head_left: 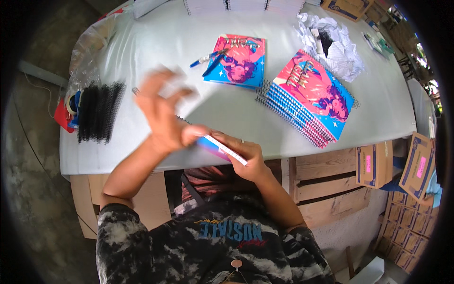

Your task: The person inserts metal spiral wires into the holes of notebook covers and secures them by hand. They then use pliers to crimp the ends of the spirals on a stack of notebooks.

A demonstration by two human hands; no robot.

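Near the table's front edge, my right hand (246,154) is closed on a notebook (226,149), held tilted. Its white edge with a row of marks faces up, and a strip of blue and pink cover shows below. My left hand (163,111) is raised beside the notebook's left end, its fingers bent and smeared by motion. Bits of a dark spiral coil (135,90) show on either side of that hand; whether the fingers grip it is unclear. The left thumb is close to the notebook's end.
Black spiral coils (98,112) lie at the left beside a tape roll (72,103). Pens (213,60) rest on a pink and blue notebook (243,57). A stack of spiral-bound notebooks (309,97) stands at the right, near crumpled paper (343,54). Cardboard boxes (373,165) are beyond the right edge.
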